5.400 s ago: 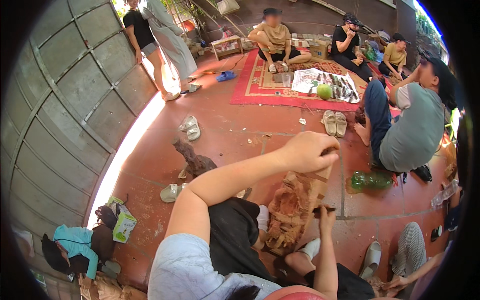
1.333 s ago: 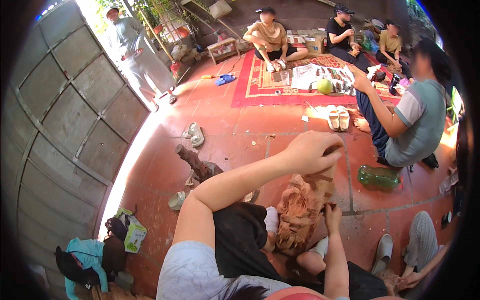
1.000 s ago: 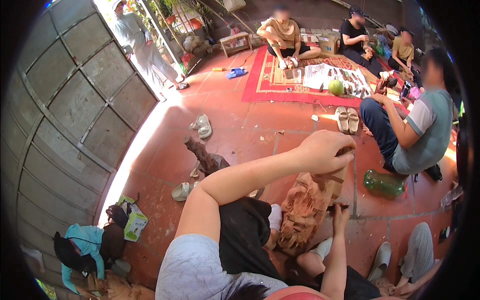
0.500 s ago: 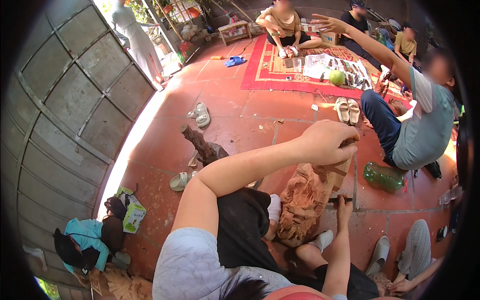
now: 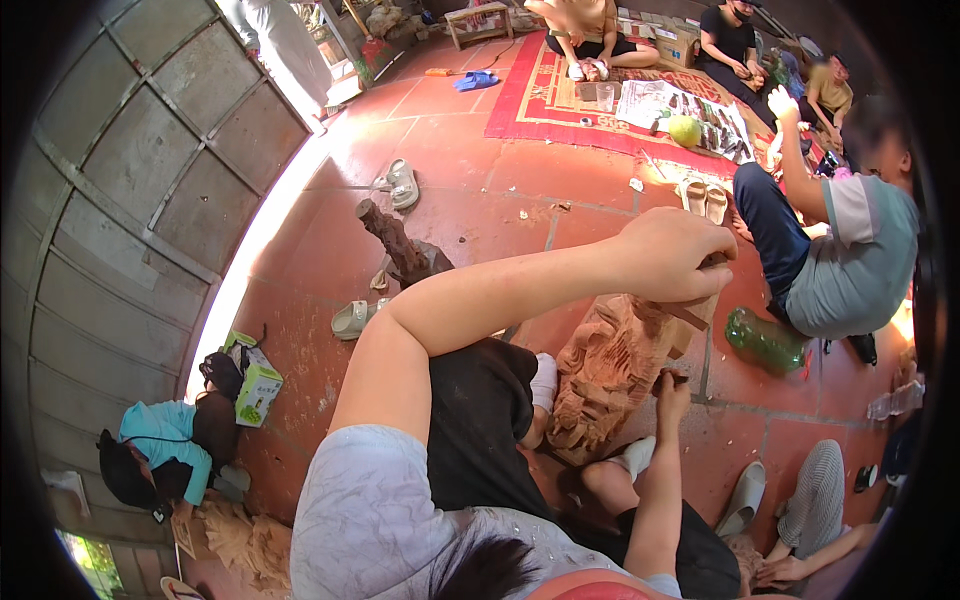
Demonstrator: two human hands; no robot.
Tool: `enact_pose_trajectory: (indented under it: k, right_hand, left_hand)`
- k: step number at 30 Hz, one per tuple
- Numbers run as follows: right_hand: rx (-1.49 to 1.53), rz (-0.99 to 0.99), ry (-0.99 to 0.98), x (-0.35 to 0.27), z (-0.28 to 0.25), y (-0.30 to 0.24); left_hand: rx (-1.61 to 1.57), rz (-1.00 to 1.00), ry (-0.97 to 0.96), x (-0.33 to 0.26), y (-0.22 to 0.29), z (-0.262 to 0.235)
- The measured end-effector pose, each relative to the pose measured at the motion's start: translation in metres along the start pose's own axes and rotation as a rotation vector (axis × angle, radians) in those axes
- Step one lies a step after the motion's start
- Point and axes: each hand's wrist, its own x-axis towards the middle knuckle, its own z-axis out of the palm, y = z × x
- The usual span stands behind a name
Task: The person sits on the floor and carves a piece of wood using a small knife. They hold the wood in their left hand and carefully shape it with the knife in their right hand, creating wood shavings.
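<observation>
While the left hand (image 5: 672, 252) is curled into a closed grip over the upper end of the carved wooden block (image 5: 612, 368), with what looks like a dark tool handle (image 5: 690, 314) jutting from under its fingers, the right hand (image 5: 671, 385) sits lower, at the block's right edge, fingers pinched together on something small and dark that cannot be made out. Taking the block as the landmark: its long axis slants from the left hand down and toward the person's lap, so the carved face lies below the upper grip and just left of the lower one. A knee in dark cloth is just left of the block, a white-socked foot (image 5: 544, 382) touches its left side, a green bottle (image 5: 764, 341) lies to its right on the red tiled floor (image 5: 470, 200), and a gnarled wood stump (image 5: 398, 242) stands well apart, up and left.
</observation>
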Motion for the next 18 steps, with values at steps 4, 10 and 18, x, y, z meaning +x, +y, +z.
enact_pose_trajectory:
  k: [4, 10, 18]
  right_hand:
    - [0.27, -0.067, -0.034, -0.009, -0.005, -0.013]
    - [-0.087, -0.04, -0.017, -0.002, -0.007, -0.006]
    - [0.119, 0.027, -0.024, 0.003, -0.017, -0.001]
  left_hand:
    - [0.007, -0.023, 0.006, -0.005, 0.002, -0.004]
    - [0.026, -0.032, -0.019, -0.002, 0.002, -0.005]
    - [0.023, -0.023, 0.001, -0.003, 0.001, -0.002]
